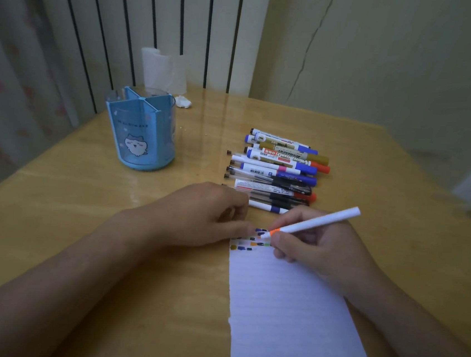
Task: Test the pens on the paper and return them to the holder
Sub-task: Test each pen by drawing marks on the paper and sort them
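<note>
A strip of lined white paper (292, 315) lies on the wooden table, with several small colour marks along its top edge. My right hand (314, 244) grips a white pen with an orange tip (319, 222), its tip touching the paper among the marks. My left hand (210, 213) rests at the paper's top left corner, fingers curled, thumb and fingertips pressing the edge; whether it holds a cap is hidden. Several pens and markers (278, 171) lie in a row just beyond my hands. The blue pen holder (141, 133) stands empty at the left.
A white tissue roll (164, 69) and a crumpled tissue (182, 102) sit at the table's back edge behind the holder. A radiator and wall rise behind the table. The table edge drops off at the left and far right.
</note>
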The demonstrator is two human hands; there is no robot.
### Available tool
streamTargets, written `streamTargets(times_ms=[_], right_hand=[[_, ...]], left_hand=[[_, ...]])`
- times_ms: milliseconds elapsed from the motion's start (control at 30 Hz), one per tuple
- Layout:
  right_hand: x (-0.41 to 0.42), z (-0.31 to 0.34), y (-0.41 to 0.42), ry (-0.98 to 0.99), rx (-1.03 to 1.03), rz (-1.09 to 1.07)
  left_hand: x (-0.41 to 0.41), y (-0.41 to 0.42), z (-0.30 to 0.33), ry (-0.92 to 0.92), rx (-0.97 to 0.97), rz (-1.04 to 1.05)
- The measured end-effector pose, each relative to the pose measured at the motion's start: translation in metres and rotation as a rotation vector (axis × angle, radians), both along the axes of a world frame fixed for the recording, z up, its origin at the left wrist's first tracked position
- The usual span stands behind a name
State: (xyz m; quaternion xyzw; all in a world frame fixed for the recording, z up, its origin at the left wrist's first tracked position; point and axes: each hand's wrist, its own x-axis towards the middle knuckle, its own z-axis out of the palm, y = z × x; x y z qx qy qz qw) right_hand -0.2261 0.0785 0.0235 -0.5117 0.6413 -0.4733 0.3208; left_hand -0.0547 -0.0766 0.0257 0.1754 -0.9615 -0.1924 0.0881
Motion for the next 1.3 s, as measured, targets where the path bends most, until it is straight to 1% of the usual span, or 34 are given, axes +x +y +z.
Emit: streamTargets(times_ms=[167, 233, 433, 800, 1033, 1200, 1300], right_hand=[[0.0015, -0.0024, -0.0016, 0.135, 0.001, -0.009], [0.0023, -0.0029, -0.0007, 0.161, -0.002, -0.005], [0.0029, -0.0017, -0.0007, 0.098, -0.047, 0.003], [0.0053, -0.0020, -0.0003, 0.134, -0.006, -0.009], [0.0054, -0.0031, -0.0001, 0.207, 0.016, -0.006], [0.0047, -0.0039, -0.0005, 0.154, 0.006, -0.006], [0.0047, -0.0036, -0.0004, 0.171, 0.009, 0.009]], left_hand=[[-0.0012, -0.0002, -0.0027, -0.035, -0.059, 0.002], [-0.0014, 0.0003, -0.0031, -0.043, -0.064, 0.005], [-0.0021, 0.0001, -0.0028, -0.052, -0.054, 0.008], [-0.0024, -0.0016, -0.0044, -0.052, -0.051, 0.000], [-0.0023, -0.0011, -0.0038, -0.060, -0.050, 0.006], [-0.0022, -0.0011, -0.0042, -0.047, -0.047, 0.006], [-0.0022, -0.0005, -0.0034, -0.055, -0.039, 0.004]])
